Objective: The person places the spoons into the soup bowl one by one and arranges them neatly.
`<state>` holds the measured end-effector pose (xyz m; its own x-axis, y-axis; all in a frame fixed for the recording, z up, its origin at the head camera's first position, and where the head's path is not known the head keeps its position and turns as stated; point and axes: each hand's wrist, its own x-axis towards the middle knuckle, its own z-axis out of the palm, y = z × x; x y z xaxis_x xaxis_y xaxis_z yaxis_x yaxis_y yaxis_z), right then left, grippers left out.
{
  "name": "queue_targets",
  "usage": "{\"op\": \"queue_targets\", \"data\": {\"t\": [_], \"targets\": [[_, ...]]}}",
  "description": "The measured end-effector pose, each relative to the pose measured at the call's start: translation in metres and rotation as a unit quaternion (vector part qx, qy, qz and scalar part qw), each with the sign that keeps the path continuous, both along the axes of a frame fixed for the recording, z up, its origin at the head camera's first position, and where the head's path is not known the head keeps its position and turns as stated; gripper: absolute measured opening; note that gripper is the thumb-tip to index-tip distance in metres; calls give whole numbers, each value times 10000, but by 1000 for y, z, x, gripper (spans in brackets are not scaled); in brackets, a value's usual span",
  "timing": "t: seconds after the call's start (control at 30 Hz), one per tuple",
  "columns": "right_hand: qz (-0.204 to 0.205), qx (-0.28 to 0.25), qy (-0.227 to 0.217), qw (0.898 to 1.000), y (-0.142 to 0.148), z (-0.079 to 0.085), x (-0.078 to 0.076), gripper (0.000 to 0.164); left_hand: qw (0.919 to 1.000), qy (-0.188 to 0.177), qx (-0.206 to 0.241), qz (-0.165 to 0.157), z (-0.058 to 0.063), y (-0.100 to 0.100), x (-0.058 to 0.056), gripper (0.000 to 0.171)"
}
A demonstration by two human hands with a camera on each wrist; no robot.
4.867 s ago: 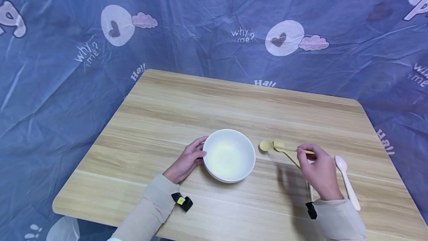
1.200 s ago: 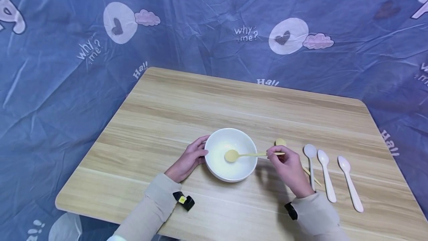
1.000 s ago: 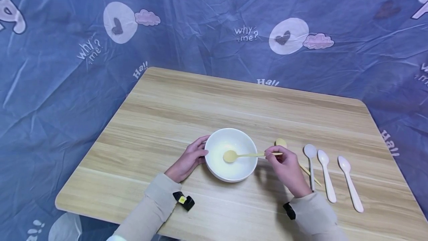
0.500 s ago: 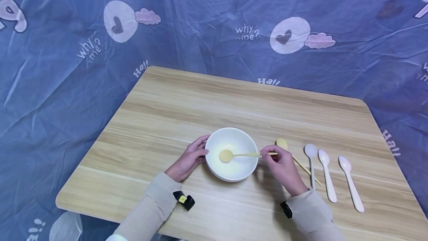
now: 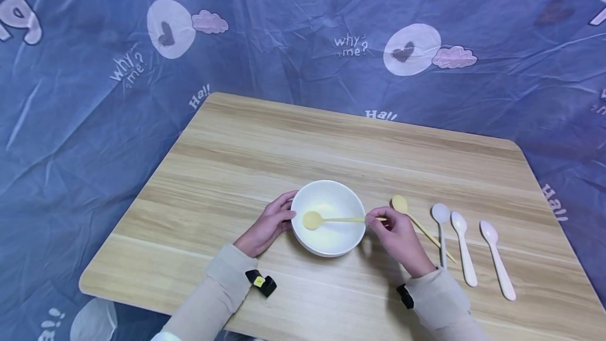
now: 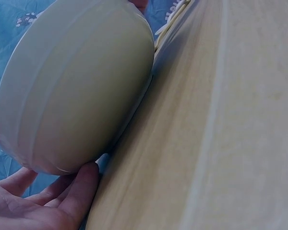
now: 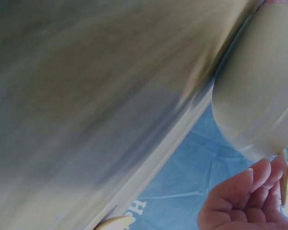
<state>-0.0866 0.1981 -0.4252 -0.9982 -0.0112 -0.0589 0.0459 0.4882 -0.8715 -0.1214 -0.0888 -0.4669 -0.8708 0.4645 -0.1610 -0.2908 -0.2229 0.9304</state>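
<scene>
A white bowl (image 5: 331,236) stands on the table in the head view. My left hand (image 5: 267,223) grips its left side, thumb at the rim; the left wrist view shows my left fingers (image 6: 84,187) against the bowl's lower wall. My right hand (image 5: 400,238) is at the opposite rim and pinches the end of a yellow spoon's handle. The head of this yellow spoon (image 5: 312,220) is inside the bowl, toward its left wall, and the handle crosses the right rim. In the right wrist view the spoon's handle end (image 7: 283,184) shows between thumb and fingers.
Right of my right hand a second yellow spoon (image 5: 400,204) lies slantwise on the wooden table (image 5: 189,214). Its handle passes near a greyish-white spoon (image 5: 441,213). Two white spoons (image 5: 459,222) (image 5: 490,233) lie farther right. A blue printed cloth (image 5: 293,57) hangs behind.
My right hand has picked the yellow spoon up from the table and carried it left, its head now in the bowl. Lately it slid farther left. My left hand stays on the bowl.
</scene>
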Motion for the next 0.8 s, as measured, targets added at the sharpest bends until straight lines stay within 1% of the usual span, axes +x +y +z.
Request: {"op": "queue_targets", "data": {"t": [0.17, 0.3, 0.4, 0.53, 0.8], "targets": [[-29, 169, 159, 9997, 7, 3, 4, 17, 10000, -13, -47, 10, 0, 1, 0, 64], [-77, 168, 324, 9993, 16, 6, 9, 18, 10000, -25, -60, 30, 0, 1, -1, 63], [-117, 265, 399, 9988, 22, 8, 12, 18, 10000, -7, -58, 41, 0, 1, -1, 63], [-177, 511, 397, 9977, 31, 10, 16, 19, 10000, 5, -63, 48, -1, 1, -1, 63], [-163, 988, 217, 9947, 49, 8, 24, 21, 10000, -12, -73, 38, -1, 1, -1, 62]]}}
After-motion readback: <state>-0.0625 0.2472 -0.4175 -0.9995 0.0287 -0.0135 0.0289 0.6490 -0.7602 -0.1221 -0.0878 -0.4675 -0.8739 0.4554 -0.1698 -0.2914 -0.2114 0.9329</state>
